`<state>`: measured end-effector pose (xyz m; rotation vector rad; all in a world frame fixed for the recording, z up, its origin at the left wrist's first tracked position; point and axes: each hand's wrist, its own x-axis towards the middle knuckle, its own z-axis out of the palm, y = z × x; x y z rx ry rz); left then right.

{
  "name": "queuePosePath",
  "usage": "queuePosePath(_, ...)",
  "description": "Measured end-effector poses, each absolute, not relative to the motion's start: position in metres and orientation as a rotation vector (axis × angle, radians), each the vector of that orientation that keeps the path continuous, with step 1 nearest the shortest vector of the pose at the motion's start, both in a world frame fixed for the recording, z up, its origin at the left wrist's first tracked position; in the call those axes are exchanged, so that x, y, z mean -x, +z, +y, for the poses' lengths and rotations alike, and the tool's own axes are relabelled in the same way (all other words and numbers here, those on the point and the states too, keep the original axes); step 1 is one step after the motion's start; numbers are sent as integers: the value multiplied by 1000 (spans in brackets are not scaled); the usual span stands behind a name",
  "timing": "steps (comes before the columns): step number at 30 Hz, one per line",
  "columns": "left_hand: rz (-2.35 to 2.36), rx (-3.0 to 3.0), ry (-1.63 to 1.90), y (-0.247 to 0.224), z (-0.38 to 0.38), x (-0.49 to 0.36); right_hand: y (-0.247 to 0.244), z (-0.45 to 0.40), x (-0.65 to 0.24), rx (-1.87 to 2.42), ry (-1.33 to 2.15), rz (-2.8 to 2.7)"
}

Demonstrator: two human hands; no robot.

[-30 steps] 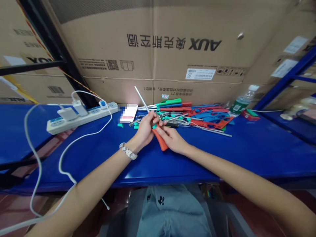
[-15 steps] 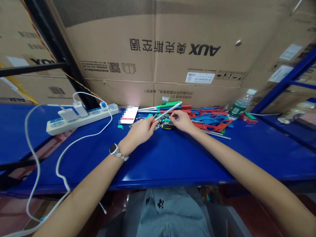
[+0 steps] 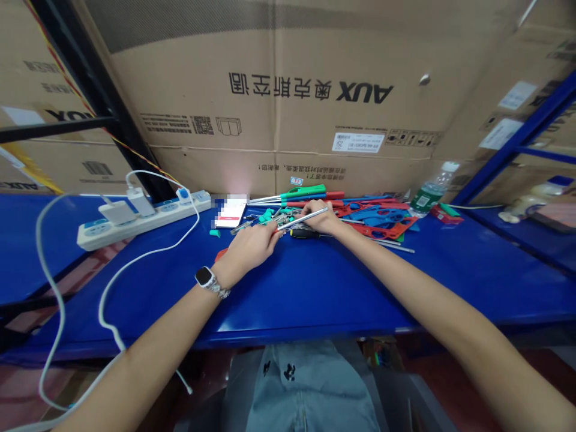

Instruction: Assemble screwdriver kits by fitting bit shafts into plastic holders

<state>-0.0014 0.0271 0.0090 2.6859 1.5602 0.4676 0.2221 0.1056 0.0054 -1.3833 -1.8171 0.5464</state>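
Note:
My left hand [image 3: 254, 247] is closed around a red-handled metal rod [image 3: 302, 219]. The rod slants up to the right, and its far end crosses in front of my right hand. A bit of the red handle [image 3: 220, 255] shows behind the left hand. My right hand [image 3: 318, 217] is over the pile of small parts, fingers curled together; whatever is in them is hidden. Under it lie small green pieces [image 3: 267, 215] and metal bits. A black and yellow screwdriver [image 3: 304, 233] rests just below the right hand.
Behind the hands lie green-handled rods [image 3: 303, 191], red plastic parts [image 3: 387, 230] and blue plastic parts [image 3: 382, 214]. A phone [image 3: 232, 211] and a power strip [image 3: 144, 221] with cables are on the left. A bottle [image 3: 432, 191] stands right, before a large carton [image 3: 279, 36].
My left hand has lowered the rod from a steep slant to a flatter one, its handle end now showing. My right hand has moved slightly left, behind the rod's end.

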Motion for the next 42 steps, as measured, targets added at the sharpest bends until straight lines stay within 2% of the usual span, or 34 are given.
queuePosePath(3, 1566, -2682, 459, 9, 28, 2, 7, 94, -228, 1312, 604, -1701)
queuePosePath(7, 1497, -2681, 536, 10, 28, 4, 8, 74, -239, 1063, 935, -1460)
queuePosePath(14, 1396, -2620, 699, 11, 30, 7, 9, 51, -244, 965, 1274, -1133)
queuePosePath(20, 1372, -2617, 724, 10, 33, 10, 13, 49, -239, 945, 1165, -1075)
queuePosePath(29, 1428, -2684, 564, 14, 29, 8, 13, 40, -235, 1035, 776, -1322)
queuePosePath(37, 1467, -2742, 555, 13, 28, 9, 8, 40, -235, 991, 990, -1234)
queuePosePath(42, 1427, -2726, 580, 13, 28, 9, 12, 37, -234, 914, 1009, -1218)
